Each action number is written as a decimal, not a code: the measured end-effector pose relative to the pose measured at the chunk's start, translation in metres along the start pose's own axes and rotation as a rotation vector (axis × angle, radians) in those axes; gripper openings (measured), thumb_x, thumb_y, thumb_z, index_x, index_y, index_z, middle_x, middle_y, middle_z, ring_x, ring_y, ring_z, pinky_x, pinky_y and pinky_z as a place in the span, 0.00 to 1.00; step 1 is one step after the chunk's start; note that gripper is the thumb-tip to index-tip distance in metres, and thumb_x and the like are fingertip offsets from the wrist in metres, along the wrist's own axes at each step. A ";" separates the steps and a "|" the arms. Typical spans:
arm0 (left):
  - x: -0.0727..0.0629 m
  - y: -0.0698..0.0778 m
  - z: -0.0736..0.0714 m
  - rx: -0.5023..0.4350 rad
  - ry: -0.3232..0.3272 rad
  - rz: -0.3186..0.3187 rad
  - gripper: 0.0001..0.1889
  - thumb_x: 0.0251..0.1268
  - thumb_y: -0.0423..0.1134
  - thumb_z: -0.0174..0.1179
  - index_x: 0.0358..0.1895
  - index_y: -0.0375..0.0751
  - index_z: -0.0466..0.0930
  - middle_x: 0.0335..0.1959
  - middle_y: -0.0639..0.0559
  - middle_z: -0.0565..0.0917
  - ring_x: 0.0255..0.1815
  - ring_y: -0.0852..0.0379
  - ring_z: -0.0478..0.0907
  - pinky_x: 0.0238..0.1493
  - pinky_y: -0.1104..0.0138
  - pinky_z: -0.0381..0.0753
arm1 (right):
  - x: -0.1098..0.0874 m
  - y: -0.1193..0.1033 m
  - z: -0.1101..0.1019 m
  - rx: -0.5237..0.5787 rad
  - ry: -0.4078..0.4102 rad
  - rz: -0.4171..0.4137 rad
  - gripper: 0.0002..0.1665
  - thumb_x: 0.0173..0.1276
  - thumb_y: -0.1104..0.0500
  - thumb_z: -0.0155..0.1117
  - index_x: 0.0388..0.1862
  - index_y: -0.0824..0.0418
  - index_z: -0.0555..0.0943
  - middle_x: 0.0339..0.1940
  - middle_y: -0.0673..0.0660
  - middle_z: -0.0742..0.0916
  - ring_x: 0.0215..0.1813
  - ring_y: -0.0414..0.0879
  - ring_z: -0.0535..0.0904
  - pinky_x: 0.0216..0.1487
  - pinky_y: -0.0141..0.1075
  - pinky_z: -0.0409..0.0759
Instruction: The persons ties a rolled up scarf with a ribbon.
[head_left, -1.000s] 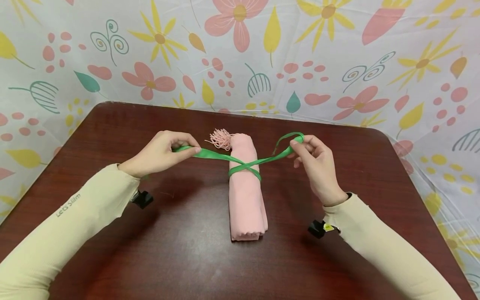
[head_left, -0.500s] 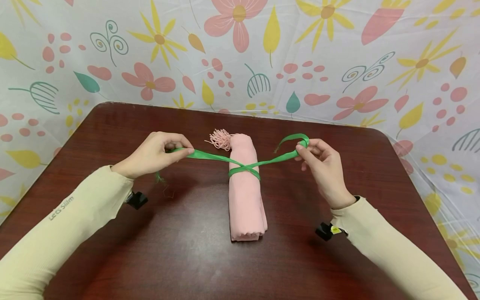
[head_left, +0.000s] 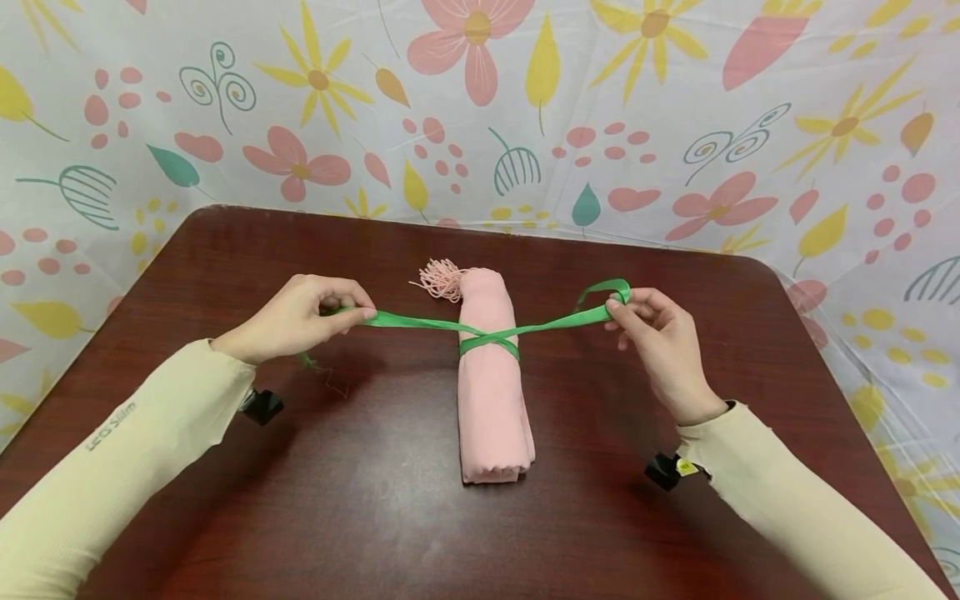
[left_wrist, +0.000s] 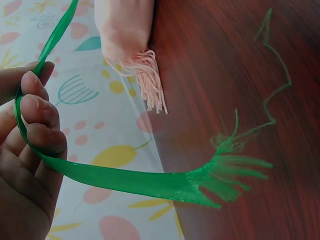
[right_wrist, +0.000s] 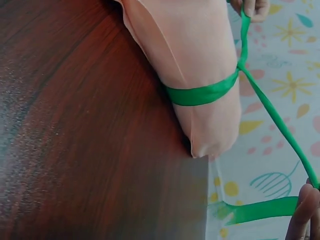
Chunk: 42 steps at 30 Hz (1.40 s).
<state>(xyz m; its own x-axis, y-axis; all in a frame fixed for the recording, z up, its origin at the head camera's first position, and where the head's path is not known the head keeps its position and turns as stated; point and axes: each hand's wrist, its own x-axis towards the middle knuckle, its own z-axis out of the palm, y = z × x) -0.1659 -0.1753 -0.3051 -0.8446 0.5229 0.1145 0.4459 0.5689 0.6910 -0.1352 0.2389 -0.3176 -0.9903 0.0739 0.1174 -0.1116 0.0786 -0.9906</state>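
A rolled pink cloth (head_left: 493,417) with a tassel (head_left: 440,279) at its far end lies lengthwise on the table. Round its upper part runs a green ribbon (head_left: 558,322), its two ends crossing on top of the roll. To the left, my left hand (head_left: 300,315) pinches one end between thumb and fingers; a frayed tip (left_wrist: 225,180) trails below that hand in the left wrist view. On the other side my right hand (head_left: 663,350) pinches the opposite end, whose loose tail (right_wrist: 260,210) curls away. Both lengths stretch nearly straight outward from the crossing.
The dark brown wooden table (head_left: 360,500) has rounded far corners. Behind it hangs a white cloth backdrop (head_left: 465,150) printed with flowers and leaves. A black wrist camera sits under each cuff.
Both hands have moved apart and slightly nearer the body, drawing the green ribbon straighter and tighter across the roll. The pink cloth has stayed in place.
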 end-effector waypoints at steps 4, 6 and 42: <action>-0.004 -0.005 0.000 0.009 -0.001 0.021 0.03 0.66 0.41 0.61 0.37 0.51 0.83 0.18 0.57 0.75 0.17 0.62 0.67 0.22 0.70 0.66 | 0.000 0.002 -0.006 -0.003 0.007 0.030 0.11 0.65 0.59 0.66 0.42 0.62 0.77 0.29 0.46 0.86 0.30 0.37 0.82 0.26 0.27 0.75; -0.006 -0.008 0.000 0.018 -0.003 0.027 0.02 0.66 0.41 0.61 0.37 0.51 0.83 0.18 0.58 0.75 0.17 0.62 0.68 0.22 0.69 0.66 | -0.001 0.004 -0.010 -0.011 0.013 0.043 0.10 0.65 0.60 0.66 0.42 0.62 0.77 0.29 0.46 0.86 0.29 0.36 0.82 0.26 0.27 0.75; -0.011 -0.028 0.003 0.086 0.024 0.121 0.03 0.64 0.35 0.62 0.35 0.49 0.83 0.19 0.60 0.78 0.20 0.65 0.71 0.27 0.70 0.70 | -0.008 0.020 -0.035 -0.168 -0.023 0.177 0.10 0.67 0.67 0.59 0.46 0.68 0.74 0.25 0.44 0.87 0.27 0.35 0.81 0.27 0.26 0.76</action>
<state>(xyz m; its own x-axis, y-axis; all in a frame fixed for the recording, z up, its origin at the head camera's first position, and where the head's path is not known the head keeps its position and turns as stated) -0.1677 -0.1949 -0.3277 -0.7898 0.5761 0.2106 0.5673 0.5555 0.6079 -0.1271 0.2743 -0.3354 -0.9950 0.0789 -0.0607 0.0774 0.2307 -0.9699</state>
